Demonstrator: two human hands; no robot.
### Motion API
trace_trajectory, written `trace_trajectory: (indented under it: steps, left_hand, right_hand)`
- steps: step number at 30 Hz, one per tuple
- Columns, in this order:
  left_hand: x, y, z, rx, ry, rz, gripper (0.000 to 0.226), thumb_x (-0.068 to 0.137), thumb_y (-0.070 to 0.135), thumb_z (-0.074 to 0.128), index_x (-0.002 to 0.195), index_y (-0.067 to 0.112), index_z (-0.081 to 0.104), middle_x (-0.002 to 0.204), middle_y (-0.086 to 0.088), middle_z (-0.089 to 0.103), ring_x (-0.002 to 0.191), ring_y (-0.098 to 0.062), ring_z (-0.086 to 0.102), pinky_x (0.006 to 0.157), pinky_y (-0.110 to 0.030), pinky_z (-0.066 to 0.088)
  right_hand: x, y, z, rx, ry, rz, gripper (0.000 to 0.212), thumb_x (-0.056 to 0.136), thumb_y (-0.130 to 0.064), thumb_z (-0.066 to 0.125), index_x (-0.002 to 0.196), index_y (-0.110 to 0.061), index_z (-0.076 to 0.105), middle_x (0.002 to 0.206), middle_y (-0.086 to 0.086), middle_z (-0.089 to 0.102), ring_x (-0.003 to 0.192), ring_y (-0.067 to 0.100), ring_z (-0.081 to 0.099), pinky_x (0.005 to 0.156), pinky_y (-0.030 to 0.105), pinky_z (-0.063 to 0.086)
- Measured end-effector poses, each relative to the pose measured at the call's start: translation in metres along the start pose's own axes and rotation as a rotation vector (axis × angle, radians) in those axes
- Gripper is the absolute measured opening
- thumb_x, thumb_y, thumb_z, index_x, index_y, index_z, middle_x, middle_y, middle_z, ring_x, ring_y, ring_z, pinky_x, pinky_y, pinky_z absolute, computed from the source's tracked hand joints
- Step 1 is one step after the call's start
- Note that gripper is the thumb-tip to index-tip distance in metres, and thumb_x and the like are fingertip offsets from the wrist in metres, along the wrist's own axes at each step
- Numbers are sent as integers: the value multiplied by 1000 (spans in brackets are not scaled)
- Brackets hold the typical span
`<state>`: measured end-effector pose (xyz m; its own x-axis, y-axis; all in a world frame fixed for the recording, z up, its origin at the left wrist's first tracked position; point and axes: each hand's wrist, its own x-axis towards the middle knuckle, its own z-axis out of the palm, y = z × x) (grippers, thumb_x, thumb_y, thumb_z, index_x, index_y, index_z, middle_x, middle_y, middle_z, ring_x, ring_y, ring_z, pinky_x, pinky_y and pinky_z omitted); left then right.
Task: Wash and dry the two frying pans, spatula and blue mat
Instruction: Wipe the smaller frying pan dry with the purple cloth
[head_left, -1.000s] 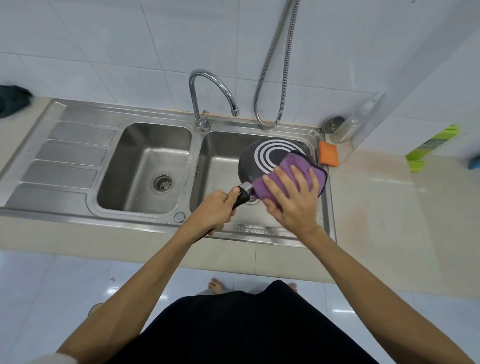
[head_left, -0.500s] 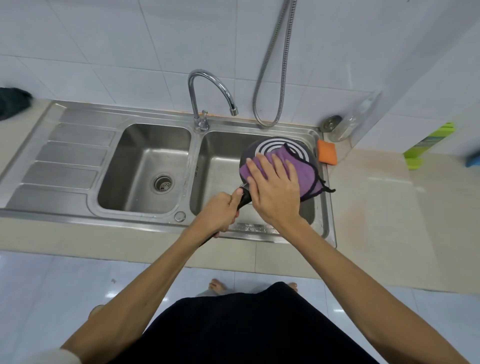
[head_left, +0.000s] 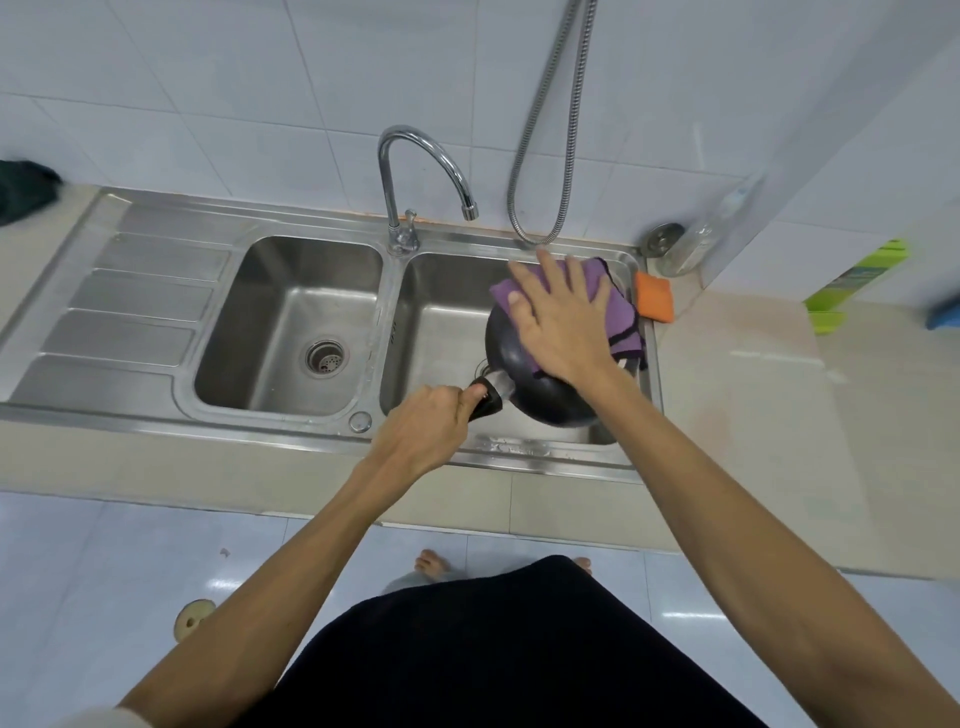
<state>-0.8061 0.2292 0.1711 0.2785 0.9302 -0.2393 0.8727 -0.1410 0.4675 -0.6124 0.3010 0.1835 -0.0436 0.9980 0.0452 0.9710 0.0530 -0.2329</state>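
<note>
Black frying pan (head_left: 550, 402): held tilted over the right basin (head_left: 441, 322) of the steel sink (head_left: 519, 452), with its dark rounded outer side toward the camera and its handle (head_left: 485, 401) pointing to the near left.
Left hand (head_left: 423, 428): curled tight round the black handle, thumb laid along the top toward the pan.
Right hand (head_left: 563, 322): flat, with fingers straight and spread, the palm pressing a purple cloth (head_left: 626, 317) against the far upper part of the pan. No finger curls round anything.
Purple cloth: pinned between the right palm and the pan. Its dark-edged folds spill out to the right of the hand, close to the sink's right rim.
Pan's inside: hidden by the hand, the cloth and the tilt, so whether it is wet or dry cannot be told.
Left basin (head_left: 291, 312): beside the right one, with a round strainer in its floor.
Drainboard (head_left: 130, 301): ribbed steel at the sink's left end.
Faucet (head_left: 415, 150): on the back rim between the basins, its spout curving toward the right basin, near the right fingertips.
Metal hose (head_left: 550, 156): hangs in a loop down the tiled wall behind the right basin.
Orange sponge (head_left: 654, 296): at the sink's back right corner, just beside the cloth.
Counter (head_left: 753, 415), back right corner: a round metal stopper (head_left: 662, 239) and a blurred clear bottle (head_left: 701, 239).
Counter, right edge: a green object (head_left: 857, 283) and a blue object (head_left: 945, 314), both too blurred to name.
Counter, far left edge: a dark green cloth (head_left: 23, 189).
</note>
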Motion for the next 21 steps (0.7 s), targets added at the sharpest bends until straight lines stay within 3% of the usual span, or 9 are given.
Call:
trace_trajectory:
  steps: [3,6,10,13,15,18,21]
  left_hand:
    - [8,-14,-7,-61,20,2,66,101,62,18,78,16,59,75,-11,63,69,-31,59,65,-41,51]
    - [10,-23,-15,-85,24,13,63,102,57,22,74,15,60,76,-12,66,73,-30,60,68,-42,51]
    - [9,-33,-18,-163,33,-17,66,104,53,25,68,10,59,71,-14,66,68,-30,61,66,-43,52]
    - [9,-44,-20,-131,28,-16,70,103,56,21,68,8,59,66,-13,64,65,-30,61,67,-44,52]
    - [10,-46,-24,-70,30,15,73,99,63,15,66,12,55,64,-11,62,65,-30,58,67,-46,51]
    - [11,-50,-24,-21,24,76,83,89,73,4,67,12,56,63,-9,62,62,-27,58,64,-47,51]
    - [8,-56,-21,20,30,124,87,88,78,-2,75,16,59,66,-6,65,60,-24,60,62,-46,52]
  right_hand:
    - [-33,-20,11,-137,49,-216,58,104,-50,21,158,-33,31,169,4,17,155,38,10,119,70,10]
    - [-58,-13,21,-167,136,-310,54,106,-48,29,158,-35,31,169,3,19,156,35,12,119,66,14]
    - [-69,21,27,98,219,-114,59,106,-54,29,160,-30,29,170,3,17,157,28,8,124,59,14]
    - [-62,37,22,418,183,64,61,107,-53,27,162,-27,21,171,0,5,157,18,4,124,38,14]
    - [-52,41,14,518,156,108,58,109,-46,31,163,-28,17,171,-3,7,151,4,8,120,31,15]
    - [-29,42,-4,669,114,205,54,110,-43,35,161,-27,26,164,-4,29,140,-2,27,114,24,21]
    - [1,42,-30,722,25,307,48,110,-46,33,148,-23,51,142,-1,56,134,13,47,105,22,28]
